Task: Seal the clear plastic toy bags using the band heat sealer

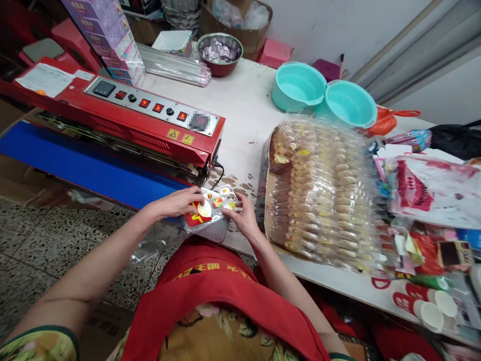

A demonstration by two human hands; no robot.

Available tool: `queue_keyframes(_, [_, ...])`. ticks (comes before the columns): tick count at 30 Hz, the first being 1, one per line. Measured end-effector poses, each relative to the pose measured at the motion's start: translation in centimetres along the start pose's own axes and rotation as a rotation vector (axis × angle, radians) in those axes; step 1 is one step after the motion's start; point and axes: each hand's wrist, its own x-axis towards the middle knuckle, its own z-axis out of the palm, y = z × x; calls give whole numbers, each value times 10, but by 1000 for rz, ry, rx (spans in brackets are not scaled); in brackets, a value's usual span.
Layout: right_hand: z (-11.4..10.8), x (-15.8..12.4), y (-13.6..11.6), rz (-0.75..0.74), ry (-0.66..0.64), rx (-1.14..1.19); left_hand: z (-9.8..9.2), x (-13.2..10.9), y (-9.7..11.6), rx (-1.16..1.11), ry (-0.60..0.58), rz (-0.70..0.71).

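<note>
Both my hands hold a small clear packet of sweets [211, 209] with a red card inside, at the table's near edge. My left hand [176, 203] grips its left side, fingers curled over the top. My right hand [244, 215] pinches its right side. The packet lies just in front of the end of the red sealing machine [124, 113], by its blue conveyor belt [75, 163]. To the right stands a big clear bag of stacked packets [323, 190] on a cardboard sheet.
On the white table [244, 110] stand two teal basins [323, 98], a metal bowl of wrapped bits [220, 52] and a bundle of clear sleeves [176, 67]. Bags and paper cups [428, 308] crowd the right side. Speckled floor lies at left.
</note>
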Motion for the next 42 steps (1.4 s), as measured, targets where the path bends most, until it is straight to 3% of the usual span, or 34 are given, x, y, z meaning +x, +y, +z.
queue_keyframes(3, [0, 2, -2, -9, 2, -7, 1, 2, 1, 40, -6, -6])
queue_keyframes(11, [3, 3, -9, -50, 31, -93, 18, 5, 10, 223, 160, -75])
queue_keyframes(17, [-2, 9, -4, -87, 46, -72, 28, 0, 8, 292, 298, 58])
queue_keyframes(22, [-9, 7, -15, -94, -34, -1, 33, 6, 8, 209, 482, 100])
queue_keyframes(28, [-6, -3, -35, -116, -235, 148, 21, 32, 36, 117, 620, 77])
queue_keyframes(31, [-2, -1, -36, -97, -298, 262, 21, 43, 40, -40, 685, 44])
queue_keyframes(33, [0, 4, -34, -6, -287, 385, 24, 45, 37, -220, 721, 11])
queue_keyframes(37, [3, 13, -30, 143, -279, 548, 37, 29, 27, -541, 680, -172])
queue_keyframes(42, [7, 15, -31, 239, -193, 602, 71, -2, 29, -279, 594, -207])
